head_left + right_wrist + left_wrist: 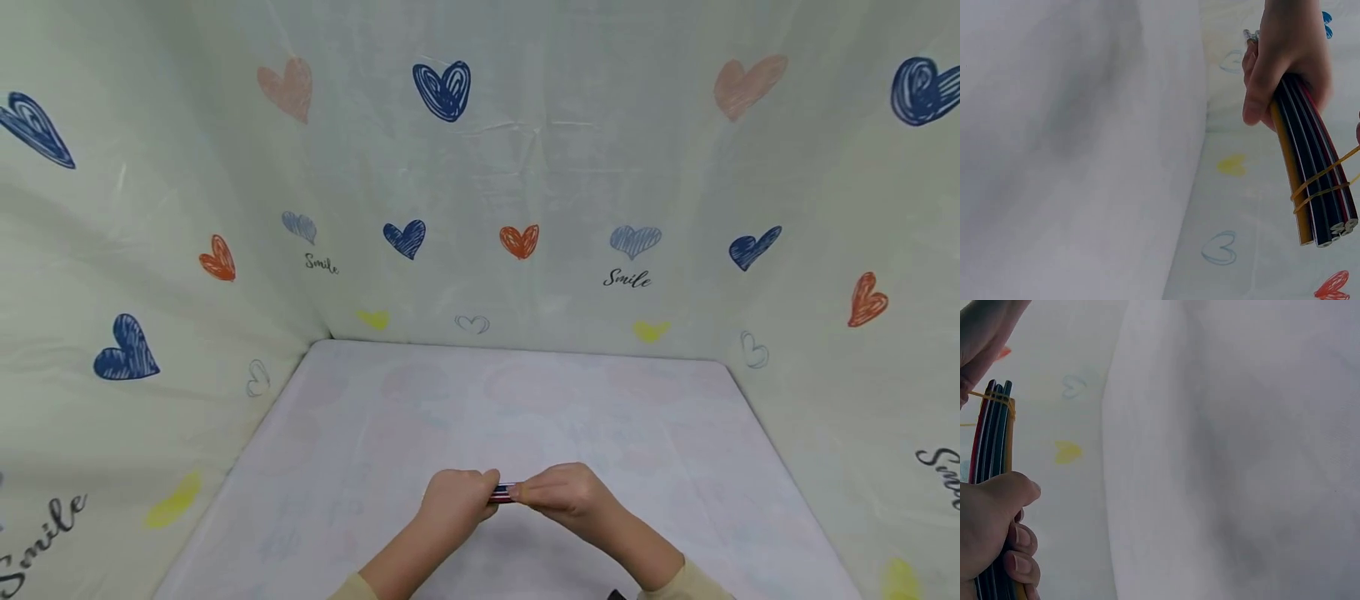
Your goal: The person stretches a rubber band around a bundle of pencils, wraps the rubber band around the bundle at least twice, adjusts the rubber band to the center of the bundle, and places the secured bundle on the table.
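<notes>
My left hand (459, 502) grips a bundle of pencils (1310, 156), its thumb and fingers curled round them. The pencils are mostly dark, with a yellow one and a red one along the sides; flat ends show in the right wrist view. Near those ends a yellow rubber band (1340, 162) loops round the bundle and stretches out to one side. My right hand (570, 497) pinches the stretched part, and only its edge shows in the right wrist view. In the head view both hands nearly meet, covering most of the bundle.
Under the hands lies a pale table cover (525, 400). A light curtain (555, 183) with printed hearts and "Smile" lettering stands round the back and sides. A small dark object (616, 595) shows at the bottom edge beside the right sleeve (686, 583).
</notes>
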A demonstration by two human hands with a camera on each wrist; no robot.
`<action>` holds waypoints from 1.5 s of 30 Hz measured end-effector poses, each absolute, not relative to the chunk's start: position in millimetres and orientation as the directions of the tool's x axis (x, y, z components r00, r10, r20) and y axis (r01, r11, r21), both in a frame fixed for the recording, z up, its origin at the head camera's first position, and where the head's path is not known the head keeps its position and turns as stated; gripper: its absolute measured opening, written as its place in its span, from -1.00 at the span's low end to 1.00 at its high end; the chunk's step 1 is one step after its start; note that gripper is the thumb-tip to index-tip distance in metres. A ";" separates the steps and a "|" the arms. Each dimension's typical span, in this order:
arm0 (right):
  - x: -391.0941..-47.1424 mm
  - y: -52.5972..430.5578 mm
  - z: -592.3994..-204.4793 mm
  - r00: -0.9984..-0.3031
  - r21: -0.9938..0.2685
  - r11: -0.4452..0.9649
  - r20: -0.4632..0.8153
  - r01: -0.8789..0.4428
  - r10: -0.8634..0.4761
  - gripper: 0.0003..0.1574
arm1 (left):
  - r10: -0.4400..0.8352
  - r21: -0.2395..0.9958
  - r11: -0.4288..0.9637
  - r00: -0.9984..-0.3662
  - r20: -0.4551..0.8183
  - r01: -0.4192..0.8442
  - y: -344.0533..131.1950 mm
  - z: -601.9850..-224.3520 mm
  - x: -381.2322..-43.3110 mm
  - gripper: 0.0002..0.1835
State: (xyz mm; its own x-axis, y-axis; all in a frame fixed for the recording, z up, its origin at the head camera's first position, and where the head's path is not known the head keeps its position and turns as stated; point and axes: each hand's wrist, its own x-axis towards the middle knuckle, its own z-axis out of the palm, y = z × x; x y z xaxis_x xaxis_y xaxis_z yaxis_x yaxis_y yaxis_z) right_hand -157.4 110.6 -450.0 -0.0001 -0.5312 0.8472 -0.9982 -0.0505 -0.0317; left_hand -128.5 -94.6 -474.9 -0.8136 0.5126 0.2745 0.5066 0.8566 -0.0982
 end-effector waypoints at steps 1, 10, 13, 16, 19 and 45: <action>-157.6 109.9 -448.9 0.022 -0.006 -0.052 0.851 -0.999 -0.525 -0.76 | 0.514 -0.096 0.856 -0.812 0.276 0.509 -93.5 -475.4 -128.2 -0.64; -153.6 107.8 -440.5 0.027 0.027 -0.005 0.893 -1.000 -0.448 -0.64 | 0.484 -0.078 0.874 -0.841 0.241 0.480 -91.9 -475.8 -129.7 -0.64; -152.9 109.1 -441.7 -0.022 -0.008 0.035 0.898 -0.999 -0.439 -0.58 | 0.476 -0.080 0.878 -0.847 0.236 0.471 -93.1 -477.0 -129.8 -0.64; -153.3 112.0 -445.4 -0.074 -0.058 0.050 0.897 -0.997 -0.436 -0.60 | 0.459 -0.088 0.888 -0.859 0.226 0.451 -95.0 -479.2 -131.2 -0.63; -154.0 116.3 -450.3 -0.099 -0.106 0.011 0.887 -0.994 -0.451 -0.69 | 0.434 -0.094 0.901 -0.875 0.215 0.424 -97.3 -480.5 -133.7 -0.63; -127.1 113.3 -435.6 -0.197 -0.268 -0.078 0.847 -0.960 -0.493 -0.63 | 0.386 -0.057 0.919 -0.857 0.341 0.391 -102.4 -467.6 -139.4 -0.60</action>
